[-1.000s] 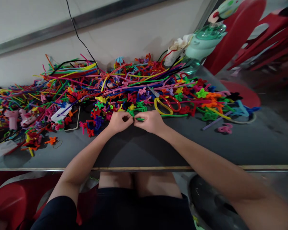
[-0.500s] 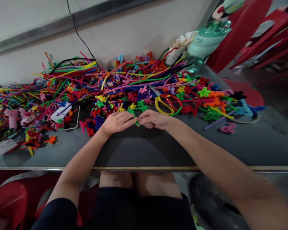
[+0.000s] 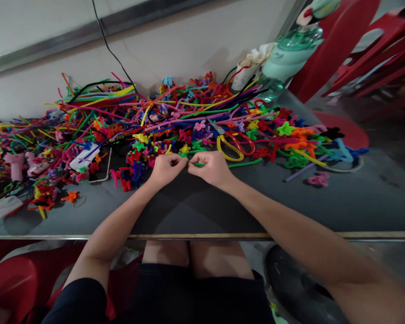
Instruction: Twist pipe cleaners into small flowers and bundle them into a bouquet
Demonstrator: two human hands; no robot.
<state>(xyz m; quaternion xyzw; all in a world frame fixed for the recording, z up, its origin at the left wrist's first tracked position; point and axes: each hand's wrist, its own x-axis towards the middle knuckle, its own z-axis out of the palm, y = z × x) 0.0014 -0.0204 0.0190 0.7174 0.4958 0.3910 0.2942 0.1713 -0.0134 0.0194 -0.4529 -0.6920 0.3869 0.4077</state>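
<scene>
Both hands meet over the dark grey table (image 3: pixel 202 211), just in front of a heap of coloured pipe cleaners (image 3: pixel 148 121). My left hand (image 3: pixel 165 168) is closed in a pinch on one end of a green pipe cleaner (image 3: pixel 243 163). My right hand (image 3: pixel 211 167) pinches the same green pipe cleaner, whose long free end trails off to the right along the table. The fingertips of the two hands nearly touch. Small twisted pipe-cleaner flowers (image 3: pixel 140 146) lie just beyond the knuckles.
Scissors with yellow and red handles (image 3: pixel 234 145) lie behind my right hand. A pale green bottle (image 3: pixel 286 54) and a white cup (image 3: pixel 246 72) stand at the back right. Red plastic chairs (image 3: pixel 357 40) are at the right, a wall with a black cable (image 3: pixel 111 49) behind.
The hands lifted slightly away from me towards the heap and turned; the green pipe cleaner's free end now lies stretched out to the right.
</scene>
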